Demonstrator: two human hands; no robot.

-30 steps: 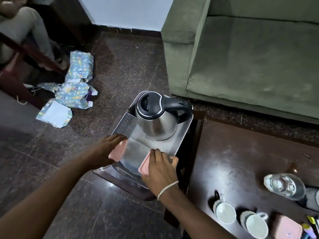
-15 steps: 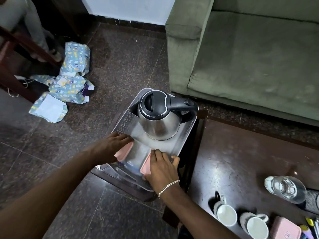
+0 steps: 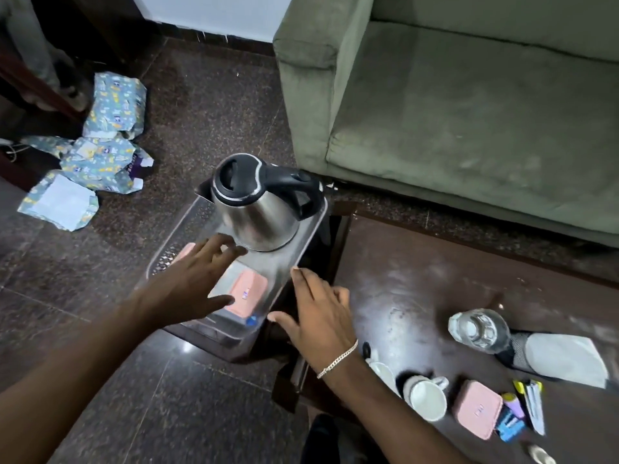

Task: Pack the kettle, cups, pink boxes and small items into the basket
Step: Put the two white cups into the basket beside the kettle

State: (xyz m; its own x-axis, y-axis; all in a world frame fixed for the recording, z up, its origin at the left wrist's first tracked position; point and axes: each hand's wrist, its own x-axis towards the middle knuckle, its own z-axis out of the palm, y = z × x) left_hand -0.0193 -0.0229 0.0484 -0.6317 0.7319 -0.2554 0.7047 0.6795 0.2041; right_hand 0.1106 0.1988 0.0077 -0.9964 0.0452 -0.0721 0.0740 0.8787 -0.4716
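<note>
Clear plastic basket (image 3: 310, 229) sits on a low dark stand beside the left end of the dark brown wooden worktop (image 3: 435, 279). Landmark: the basket.

Stainless steel kettle with black lid and handle (image 3: 258, 209) stands upright in the far half of the basket. Flat pink box with rounded corners (image 3: 249, 291) lies in the near half. A second pink edge (image 3: 186, 251) shows at the basket's left wall, mostly hidden by the hand.

Left hand (image 3: 194, 283) hovers over the near-left part of the basket, fingers spread, fingertips close to the kettle base; grip apart, holding nothing. Right hand (image 3: 318, 316), silver chain bracelet at the wrist, is above the basket's near-right corner, fingers splayed; grip apart, empty. Contact with the rim cannot be told.

On the worktop, well right of the basket: two white ceramic cups (image 3: 427, 398), another pink box (image 3: 477, 413), small coloured items (image 3: 516, 413), clear water bottle lying down (image 3: 479, 329), grey cloth (image 3: 566, 360).

Left of the basket, on the floor: crumpled blue patterned wrapping paper (image 3: 97, 155). Behind: green sofa (image 3: 469, 112).
</note>
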